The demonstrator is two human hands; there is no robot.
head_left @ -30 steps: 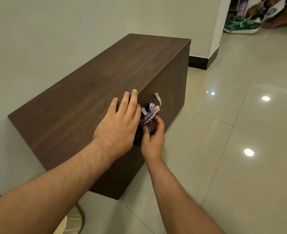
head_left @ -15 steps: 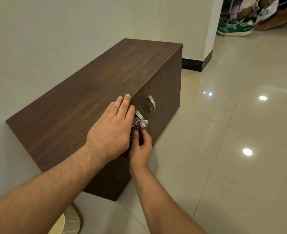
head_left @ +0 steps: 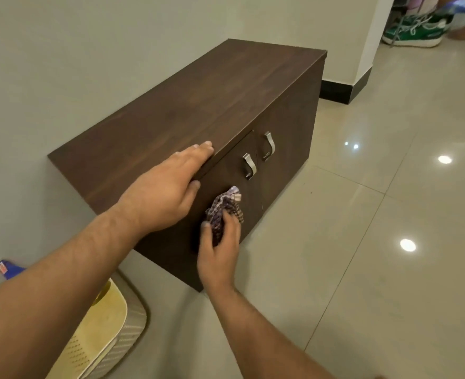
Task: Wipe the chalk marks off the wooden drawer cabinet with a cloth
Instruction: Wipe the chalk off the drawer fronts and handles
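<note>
Mid-frame: right hand [head_left: 220,250] fingers pinch checked cloth [head_left: 224,212] against wooden drawer cabinet [head_left: 198,110] front; left hand [head_left: 168,187], fingers together, flat on top edge.

I see my left hand [head_left: 168,192] lying flat on the top front edge of the dark wooden cabinet [head_left: 187,105], thumb hooked over the edge. My right hand [head_left: 219,251] presses a bunched checked cloth [head_left: 226,207] against the cabinet's front, below two metal handles [head_left: 250,166]. A yellow basket [head_left: 102,337] sits on the tiled floor [head_left: 362,242] at lower left.
</note>
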